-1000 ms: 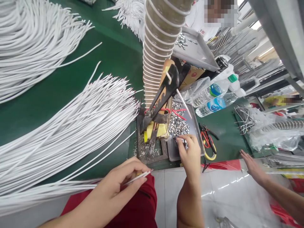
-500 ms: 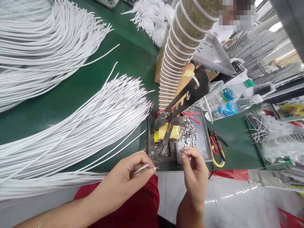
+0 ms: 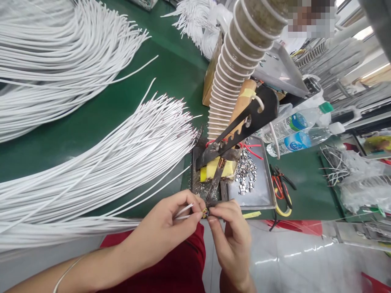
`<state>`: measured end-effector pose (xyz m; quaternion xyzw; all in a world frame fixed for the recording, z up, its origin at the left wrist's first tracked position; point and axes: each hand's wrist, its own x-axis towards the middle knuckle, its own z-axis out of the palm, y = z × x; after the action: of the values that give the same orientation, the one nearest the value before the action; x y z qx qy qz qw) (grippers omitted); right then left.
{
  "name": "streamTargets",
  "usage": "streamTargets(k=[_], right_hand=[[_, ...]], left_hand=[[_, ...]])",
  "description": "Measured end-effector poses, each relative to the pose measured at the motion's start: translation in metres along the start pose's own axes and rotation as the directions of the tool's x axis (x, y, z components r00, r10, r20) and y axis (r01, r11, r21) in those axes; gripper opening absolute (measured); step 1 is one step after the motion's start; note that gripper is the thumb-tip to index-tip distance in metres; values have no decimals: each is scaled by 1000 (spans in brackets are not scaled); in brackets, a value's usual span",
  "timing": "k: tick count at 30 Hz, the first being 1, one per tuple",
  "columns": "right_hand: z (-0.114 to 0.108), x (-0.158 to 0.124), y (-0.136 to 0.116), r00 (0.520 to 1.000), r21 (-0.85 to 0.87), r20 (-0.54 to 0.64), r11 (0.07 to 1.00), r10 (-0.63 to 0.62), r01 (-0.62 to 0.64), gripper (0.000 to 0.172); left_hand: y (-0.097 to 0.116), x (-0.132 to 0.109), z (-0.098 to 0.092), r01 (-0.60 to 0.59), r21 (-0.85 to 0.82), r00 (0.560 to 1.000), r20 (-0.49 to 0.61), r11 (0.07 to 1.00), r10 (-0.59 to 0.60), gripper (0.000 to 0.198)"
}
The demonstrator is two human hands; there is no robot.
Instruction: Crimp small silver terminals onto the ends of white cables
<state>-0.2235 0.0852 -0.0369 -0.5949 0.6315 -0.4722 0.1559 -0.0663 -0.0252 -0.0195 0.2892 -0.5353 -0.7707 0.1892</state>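
Note:
My left hand (image 3: 172,221) is closed on white wires (image 3: 185,209), whose ends stick out between thumb and fingers. At its fingertips sits a small yellow-and-dark piece (image 3: 205,212), too small to name. My right hand (image 3: 230,232) pinches a tiny metal piece (image 3: 208,212) against it, and the fingertips of both hands nearly meet. Just beyond them stands a soldering station with a black notched bracket (image 3: 241,124) and a yellow block (image 3: 220,169). To its right, a grey metal tray (image 3: 264,189) holds many small shiny metal clips (image 3: 247,173).
A large bundle of white wires (image 3: 122,162) lies on the green table (image 3: 183,73), with another bundle (image 3: 76,61) behind. A ribbed hose (image 3: 232,77) rises over the station. Pliers (image 3: 282,191) and water bottles (image 3: 296,142) are at the right. A person sits across.
My right hand has moved left from the tray's front edge to my left hand's fingertips, carrying the tiny metal piece. A yellow strip now shows beside the tray. The view has shifted slightly.

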Motion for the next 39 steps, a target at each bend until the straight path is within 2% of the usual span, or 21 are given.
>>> streamTargets(k=[7, 15, 22, 30, 33, 39], right_hand=[[2, -5, -2, 991, -115, -102, 991, -86, 74, 35], [9, 0, 0, 965, -257, -150, 951, -216, 173, 33], [10, 0, -1, 953, -333, -153, 922, -261, 199, 31], [14, 3, -2, 936, -388, -137, 887, -324, 250, 31], [14, 4, -4, 947, -345, -127, 908, -296, 237, 28], [5, 0, -5, 967, -199, -158, 966, -200, 167, 21]], left_hand=[[3, 5, -2, 5, 37, 999, -51, 999, -3, 11], [10, 10, -2, 21, -3, 998, -65, 1000, -21, 8], [12, 8, -5, -3, -7, 999, -50, 1000, 2, 9], [15, 6, -1, -25, 0, 996, -81, 1000, 25, 8], [12, 5, -1, -50, 29, 995, -84, 998, 52, 10], [8, 1, -3, 9, 63, 998, -69, 998, -4, 12]])
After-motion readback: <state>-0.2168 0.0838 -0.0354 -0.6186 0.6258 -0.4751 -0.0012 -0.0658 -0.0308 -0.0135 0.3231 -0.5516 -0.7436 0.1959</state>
